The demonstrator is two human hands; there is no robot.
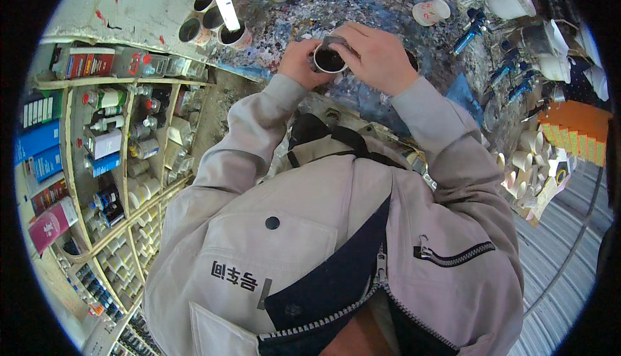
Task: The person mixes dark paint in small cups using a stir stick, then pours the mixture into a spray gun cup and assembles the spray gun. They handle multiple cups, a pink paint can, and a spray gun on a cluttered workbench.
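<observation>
The left hand (300,63) is wrapped around the side of a small white round cup with dark contents (329,71), while the right hand (380,53) reaches over from the other side, its thumb and fingers pinching a thin, flat grey piece (336,41) at the cup's far rim. The cup therefore lies between the two hands, to the right of the left palm and to the left of the right knuckles; its mouth faces up toward the wearer, so its axis looks close to upright, though any slight tilt is hard to judge from above. Both hands touch the work, the left supporting it and the right over the rim; the grey piece's long axis cannot be told, since the fingers cover much of it. Beneath them is a worktop crusted with multicoloured paint (381,8). To the left, a white flat stick with a hole near its end (226,8) stands in another dark-filled cup (241,43). As for writing, a white cup farther right (427,13) bears red handwritten marks, dark characters are printed on the light grey jacket (213,191), appearing upside down, and a red box (89,64), blue boxes (44,163) and a magenta packet (53,225) on the left-hand shelves carry pale print, mostly too small to make out.
</observation>
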